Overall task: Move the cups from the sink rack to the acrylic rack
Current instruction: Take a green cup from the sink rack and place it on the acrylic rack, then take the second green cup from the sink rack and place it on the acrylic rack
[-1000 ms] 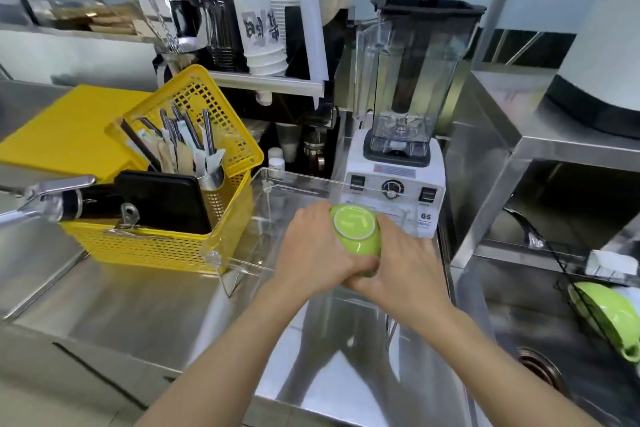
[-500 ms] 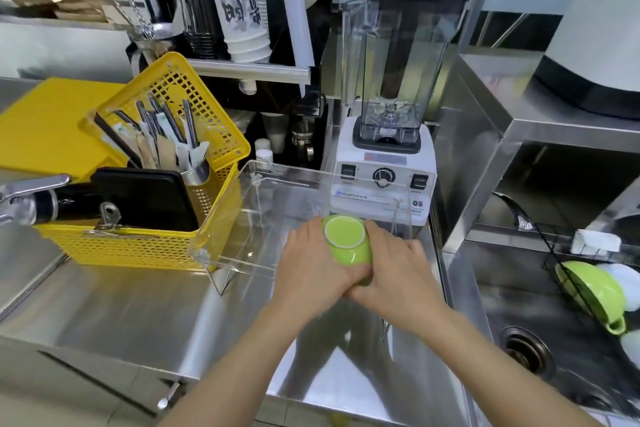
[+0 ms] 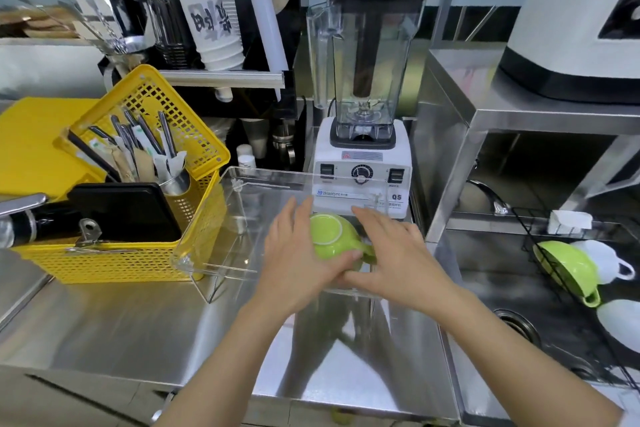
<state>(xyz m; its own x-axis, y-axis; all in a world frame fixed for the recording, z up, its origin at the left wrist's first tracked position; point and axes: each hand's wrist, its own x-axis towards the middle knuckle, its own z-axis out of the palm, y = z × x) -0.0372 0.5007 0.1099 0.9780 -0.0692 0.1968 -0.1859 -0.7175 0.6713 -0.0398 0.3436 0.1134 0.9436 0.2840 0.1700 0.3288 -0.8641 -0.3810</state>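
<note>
A green cup [image 3: 327,236] sits upside down at the right end of the clear acrylic rack [image 3: 239,218] on the steel counter. My left hand [image 3: 294,260] cups its left side, with the thumb across its front. My right hand [image 3: 398,260] lies against the cup's handle side, fingers straight and apart. At the right, the black wire sink rack [image 3: 549,263] holds another green cup [image 3: 568,267], a white cup [image 3: 602,260] and a further white piece [image 3: 620,326].
A white blender [image 3: 362,166] stands right behind the acrylic rack. A yellow basket [image 3: 121,260] with cutlery and a black tray touches the rack's left side. The sink with its drain [image 3: 516,322] lies to the right, under a steel shelf.
The green cup has come down onto the acrylic rack. The fingers of both hands have straightened and spread from their earlier tight grip.
</note>
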